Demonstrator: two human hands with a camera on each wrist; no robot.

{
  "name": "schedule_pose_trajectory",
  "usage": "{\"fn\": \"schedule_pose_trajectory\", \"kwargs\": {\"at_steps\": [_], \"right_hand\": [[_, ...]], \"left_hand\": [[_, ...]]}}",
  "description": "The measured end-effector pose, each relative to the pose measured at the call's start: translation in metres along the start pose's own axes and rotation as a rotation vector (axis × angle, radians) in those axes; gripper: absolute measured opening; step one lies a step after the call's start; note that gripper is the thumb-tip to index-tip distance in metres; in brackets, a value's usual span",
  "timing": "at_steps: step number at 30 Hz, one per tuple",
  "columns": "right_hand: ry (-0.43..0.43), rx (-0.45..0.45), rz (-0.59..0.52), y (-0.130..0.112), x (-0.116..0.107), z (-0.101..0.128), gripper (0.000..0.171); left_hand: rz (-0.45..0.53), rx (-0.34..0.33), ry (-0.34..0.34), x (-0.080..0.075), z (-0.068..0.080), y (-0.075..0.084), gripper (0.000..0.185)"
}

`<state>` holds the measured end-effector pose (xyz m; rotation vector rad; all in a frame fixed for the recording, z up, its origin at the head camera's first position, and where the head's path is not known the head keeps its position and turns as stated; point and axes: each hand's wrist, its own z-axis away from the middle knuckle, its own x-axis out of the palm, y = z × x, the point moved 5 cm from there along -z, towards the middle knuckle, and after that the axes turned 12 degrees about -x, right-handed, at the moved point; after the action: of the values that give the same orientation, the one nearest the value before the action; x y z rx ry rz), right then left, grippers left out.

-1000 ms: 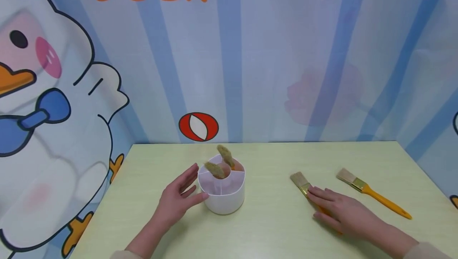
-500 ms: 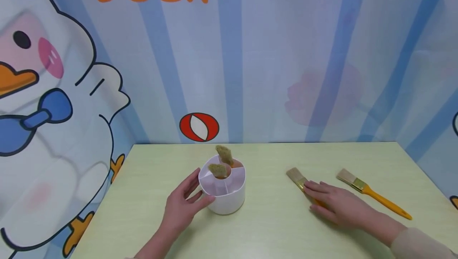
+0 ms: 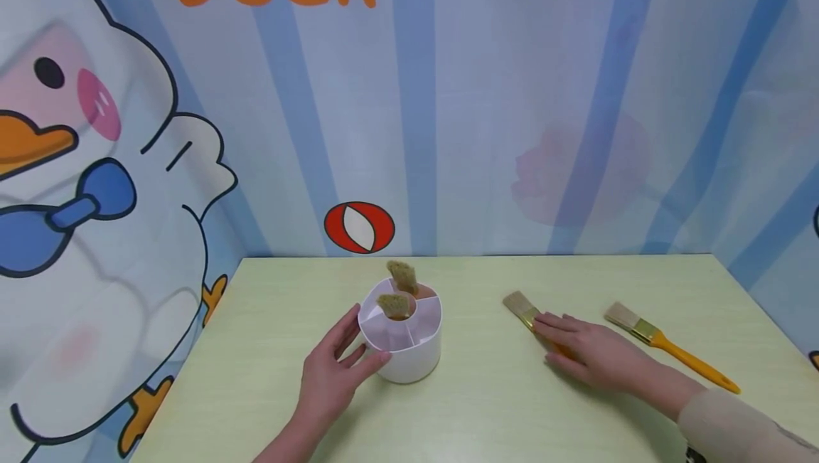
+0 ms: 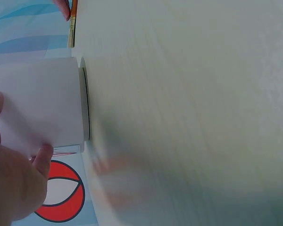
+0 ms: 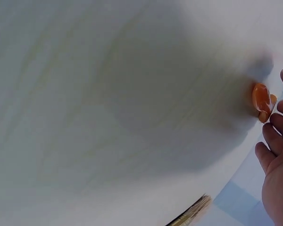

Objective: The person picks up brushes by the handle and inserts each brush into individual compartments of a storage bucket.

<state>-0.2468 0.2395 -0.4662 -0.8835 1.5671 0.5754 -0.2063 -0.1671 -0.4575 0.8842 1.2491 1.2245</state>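
Note:
A white round holder [image 3: 404,349] with inner dividers stands on the pale green table [image 3: 486,413]. Two brushes [image 3: 402,278] stand in it, bristles up. My left hand [image 3: 342,370] touches the holder's left side, thumb at its front; the left wrist view shows the fingers [image 4: 19,183] against the holder's wall [image 4: 42,103]. My right hand [image 3: 585,353] lies flat on an orange-handled brush whose bristles [image 3: 517,302] stick out past the fingers. In the right wrist view an orange handle tip [image 5: 262,101] shows beside the fingers [image 5: 273,155].
A second orange-handled brush [image 3: 668,353] lies loose on the table to the right of my right hand. A duck-printed curtain wall [image 3: 448,129] closes the back and left. The table's right edge runs near that brush.
My left hand closed in on the holder and now touches it. My right hand slid left and away across the table, and the brush under it moved along.

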Motion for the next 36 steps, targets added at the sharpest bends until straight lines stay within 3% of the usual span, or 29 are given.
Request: {"fn": "schedule_pose_trajectory", "kwargs": {"at_steps": [7, 13, 29, 36], "right_hand": [[0.059, 0.154, -0.065, 0.004, -0.005, 0.003, 0.059], [0.079, 0.231, -0.128, 0.008, 0.000, 0.002, 0.058], [0.131, 0.159, -0.189, 0.011, 0.010, -0.006, 0.045], [0.160, 0.170, -0.188, 0.013, 0.010, -0.013, 0.046]], "left_hand": [[0.017, 0.007, 0.006, -0.003, -0.001, -0.001, 0.090], [0.015, 0.002, 0.005, -0.004, -0.001, -0.001, 0.091], [0.011, -0.012, -0.004, -0.001, -0.002, -0.001, 0.090], [0.013, -0.016, -0.008, 0.000, -0.002, -0.001, 0.090]]}}
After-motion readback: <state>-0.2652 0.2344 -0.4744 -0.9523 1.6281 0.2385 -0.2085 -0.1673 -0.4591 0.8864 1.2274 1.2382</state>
